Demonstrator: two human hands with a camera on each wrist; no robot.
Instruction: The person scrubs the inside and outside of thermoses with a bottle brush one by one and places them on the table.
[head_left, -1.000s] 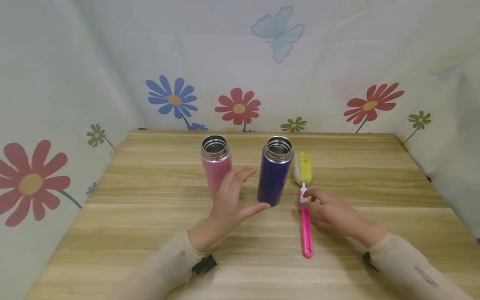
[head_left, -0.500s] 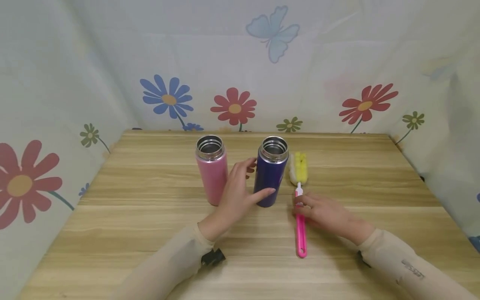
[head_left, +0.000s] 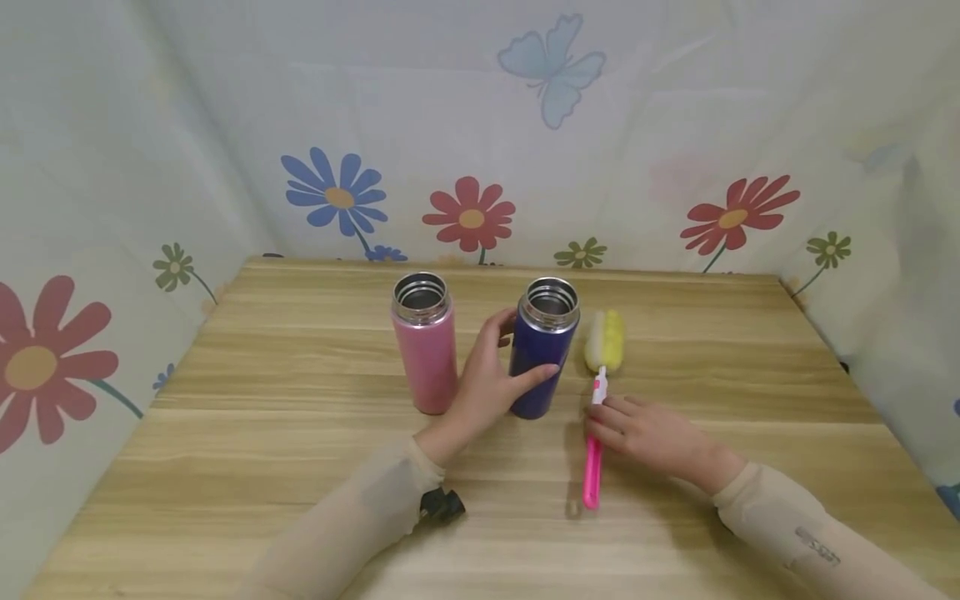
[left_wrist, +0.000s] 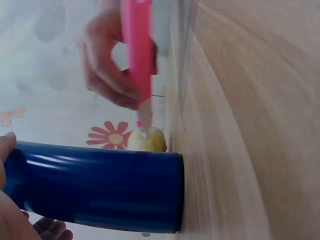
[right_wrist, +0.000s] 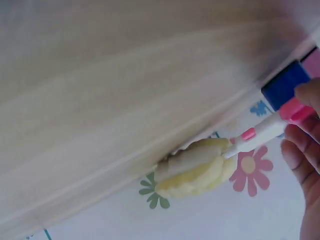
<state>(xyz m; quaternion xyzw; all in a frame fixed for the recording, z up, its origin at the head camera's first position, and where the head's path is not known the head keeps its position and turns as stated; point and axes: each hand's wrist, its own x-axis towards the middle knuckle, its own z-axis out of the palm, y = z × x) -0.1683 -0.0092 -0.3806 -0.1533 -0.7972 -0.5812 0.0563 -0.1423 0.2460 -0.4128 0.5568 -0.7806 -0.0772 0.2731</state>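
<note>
A dark blue bottle [head_left: 542, 367] without a lid stands upright on the wooden table. My left hand [head_left: 483, 379] grips it from the left, thumb across its front and fingers partly hidden behind it. In the left wrist view the same blue bottle [left_wrist: 100, 187] shows the thumb on one side and fingertips on the other. My right hand [head_left: 648, 429] holds a bottle brush [head_left: 604, 342] by its pink handle. The brush has a yellow and white sponge head, pointing away from me. Its handle end is raised, with a shadow beside it.
A pink lidless bottle [head_left: 426, 358] stands upright just left of my left hand. The wooden table [head_left: 300, 400] ends at a flower-printed curtain [head_left: 637, 125] behind, which also lines the sides. A black strap piece [head_left: 442, 505] hangs at my left wrist.
My left hand has moved right, from between the bottles to round the blue one. My right hand has closed on the brush handle and tilted it up off the table.
</note>
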